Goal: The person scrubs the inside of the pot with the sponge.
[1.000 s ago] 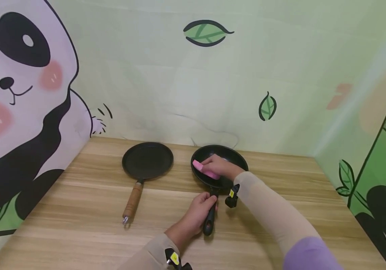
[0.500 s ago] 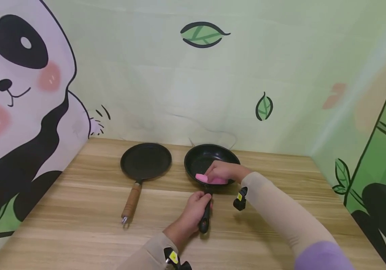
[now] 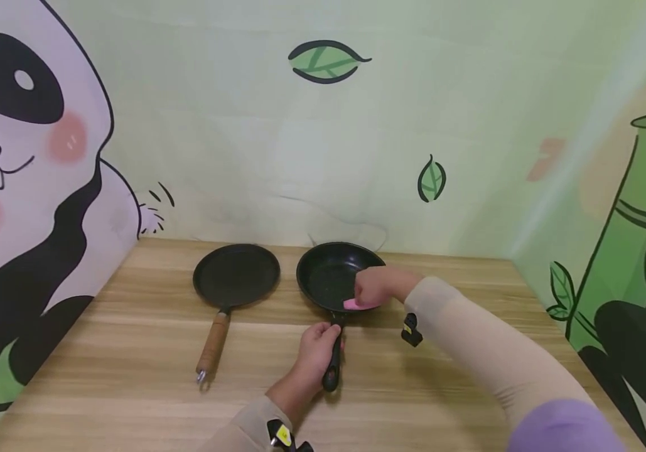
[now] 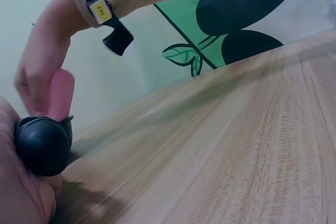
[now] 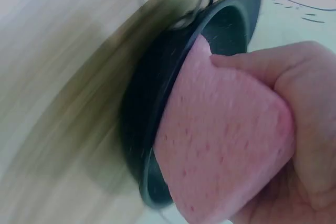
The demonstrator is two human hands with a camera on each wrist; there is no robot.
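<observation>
At a wood-grain worktop (image 3: 458, 376), we see a person's right hand (image 3: 373, 285) gripping a pink sponge (image 5: 226, 140), thumb on one side of it, at the near rim of a black frying pan (image 3: 323, 276), just right of where the handle (image 3: 331, 376) joins. We find the left hand (image 3: 312, 353) wrapped around that handle, its thumb lying along the top. Our right wrist view shows the sponge covering part of the pan's rim and dark interior; how firmly it presses, we cannot tell. To the left, near the frying pan but apart from it, we note a flat black crêpe pan (image 3: 236, 274), its wooden handle (image 3: 213, 344) angled toward the person and ending in a metal hanging loop (image 3: 202, 378). Behind the pair of pans, we look onto a pale green backdrop (image 3: 215, 150) printed with leaves and, at left, a panda (image 3: 74, 257).
</observation>
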